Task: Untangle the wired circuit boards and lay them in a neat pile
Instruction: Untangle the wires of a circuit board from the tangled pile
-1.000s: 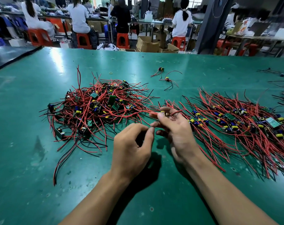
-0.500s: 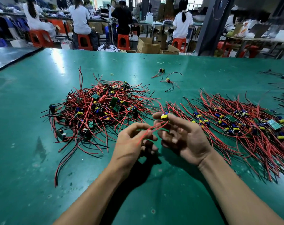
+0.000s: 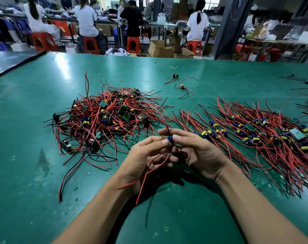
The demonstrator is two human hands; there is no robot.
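Blue-capped board [image 3: 170, 139] half hidden behind fingertips [image 3: 164, 141]

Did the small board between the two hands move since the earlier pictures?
Yes. Against the tangled heap, which stayed in place, the small board has come nearer to the person and slightly to the left.

My table [image 3: 220, 71]: smooth green top, shiny under lights, few scuffs. Wires [image 3: 103, 110]: glossy red and black plastic skin. Stools [image 3: 89, 44]: shiny orange plastic.
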